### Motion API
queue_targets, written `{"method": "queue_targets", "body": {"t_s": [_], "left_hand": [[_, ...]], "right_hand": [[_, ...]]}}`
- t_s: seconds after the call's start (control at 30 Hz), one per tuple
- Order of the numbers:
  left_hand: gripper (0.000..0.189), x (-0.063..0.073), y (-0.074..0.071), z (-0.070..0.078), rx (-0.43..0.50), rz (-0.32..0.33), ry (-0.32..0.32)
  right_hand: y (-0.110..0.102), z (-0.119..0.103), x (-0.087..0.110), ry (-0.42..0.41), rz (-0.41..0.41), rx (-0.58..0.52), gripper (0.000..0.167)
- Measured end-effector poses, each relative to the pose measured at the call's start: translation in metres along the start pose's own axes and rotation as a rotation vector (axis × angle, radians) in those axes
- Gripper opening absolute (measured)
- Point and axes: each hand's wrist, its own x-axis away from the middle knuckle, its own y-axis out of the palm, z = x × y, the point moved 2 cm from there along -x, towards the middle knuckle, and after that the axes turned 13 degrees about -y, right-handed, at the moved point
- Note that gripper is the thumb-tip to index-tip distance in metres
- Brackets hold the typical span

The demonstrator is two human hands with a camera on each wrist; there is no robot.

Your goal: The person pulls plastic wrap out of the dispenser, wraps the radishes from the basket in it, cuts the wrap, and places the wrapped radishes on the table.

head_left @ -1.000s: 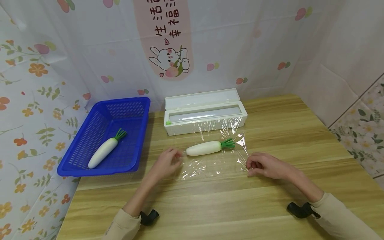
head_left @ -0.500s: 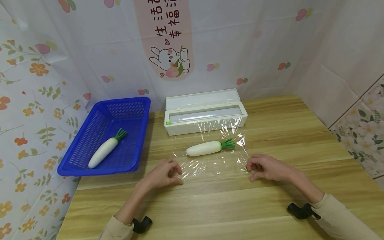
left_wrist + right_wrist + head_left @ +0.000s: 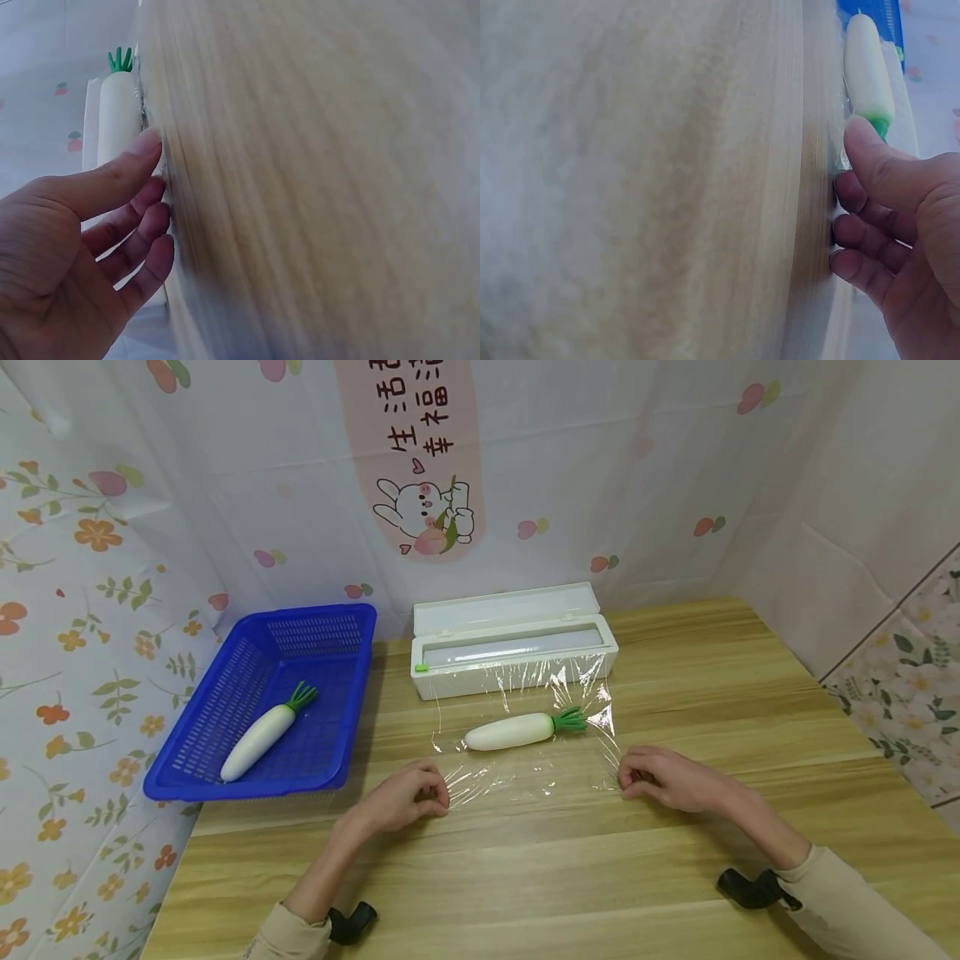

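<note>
A sheet of clear cling film (image 3: 517,777) stretches toward me over the wooden table from a white dispenser box (image 3: 450,683) with its lid up. On the film lies a white radish (image 3: 510,732), its green leafy end pointing right. My left hand (image 3: 405,797) pinches the near left corner of the film, and creases fan out from its fingertips. At the near right corner, my right hand (image 3: 667,778) pinches the film between thumb and fingers. In the left wrist view, the thumb (image 3: 124,176) overlaps the lower end of the radish; the film there is barely visible.
A blue plastic basket (image 3: 358,693) stands at the left of the table with a second white radish (image 3: 258,742) inside. A roll of film (image 3: 517,645) sits in the dispenser box. Patterned curtains (image 3: 637,468) hang behind and at the left.
My left hand has come down from beside the radish's tip to the film's near left corner and pinched it. My right hand loosened its fingers briefly and now pinches the film again.
</note>
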Motion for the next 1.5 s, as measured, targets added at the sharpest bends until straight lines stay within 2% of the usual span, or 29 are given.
{"method": "queue_targets", "body": {"t_s": [0.27, 0.6, 0.9, 1.03, 1.17, 1.3, 1.5], "left_hand": [[0.010, 0.001, -0.006, 0.002, 0.062, 0.019, 0.026], [0.009, 0.006, -0.024, 0.013, 0.092, 0.065, 0.005], [0.012, 0.001, -0.042, 0.021, 0.049, 0.199, 0.002], [0.010, -0.003, -0.046, 0.022, 0.054, 0.262, 0.010], [0.008, -0.007, -0.048, 0.023, 0.079, 0.316, -0.015], [0.006, -0.010, -0.051, 0.024, 0.111, 0.362, -0.035], [0.007, -0.018, -0.053, 0.020, 0.124, 0.458, -0.035]], "right_hand": [[-0.003, -0.001, 0.004, 0.036, 0.032, -0.053, 0.019], [-0.023, -0.004, 0.000, 0.100, 0.051, -0.051, 0.012], [-0.042, -0.007, -0.010, 0.024, 0.145, 0.058, 0.022], [-0.047, -0.005, -0.014, 0.023, 0.176, 0.122, 0.025], [-0.051, -0.002, -0.018, 0.038, 0.205, 0.186, 0.024], [-0.053, 0.002, -0.024, 0.050, 0.244, 0.206, 0.020], [-0.058, 0.009, -0.035, 0.020, 0.305, 0.239, 0.021]]}}
